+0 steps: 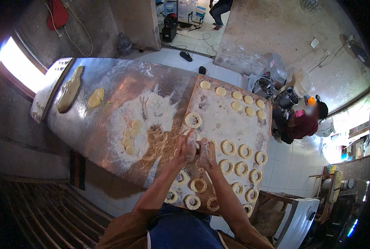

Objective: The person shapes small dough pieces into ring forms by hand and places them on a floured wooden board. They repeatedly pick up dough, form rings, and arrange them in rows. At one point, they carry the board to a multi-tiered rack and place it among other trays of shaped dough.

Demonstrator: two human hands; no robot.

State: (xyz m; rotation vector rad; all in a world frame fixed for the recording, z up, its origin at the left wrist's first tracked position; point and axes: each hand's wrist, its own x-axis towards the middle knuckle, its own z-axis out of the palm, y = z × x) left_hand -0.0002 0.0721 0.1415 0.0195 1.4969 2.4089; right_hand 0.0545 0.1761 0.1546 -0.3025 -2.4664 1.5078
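Observation:
My left hand and my right hand, both dusted with flour, are close together over the left part of a floured wooden board. A pale piece of dough shows between them; my fingers hide most of it. Just above my left hand lies a dough ring, and another is partly covered by that hand. Rows of dough rings fill the near and right parts of the board. Several flat dough rounds lie along its far side.
Left of the board, a metal table bears spread flour, a cluster of dough rounds, a yellow lump and a long dough piece. Another person sits at right by metal pots. A slatted bench stands near left.

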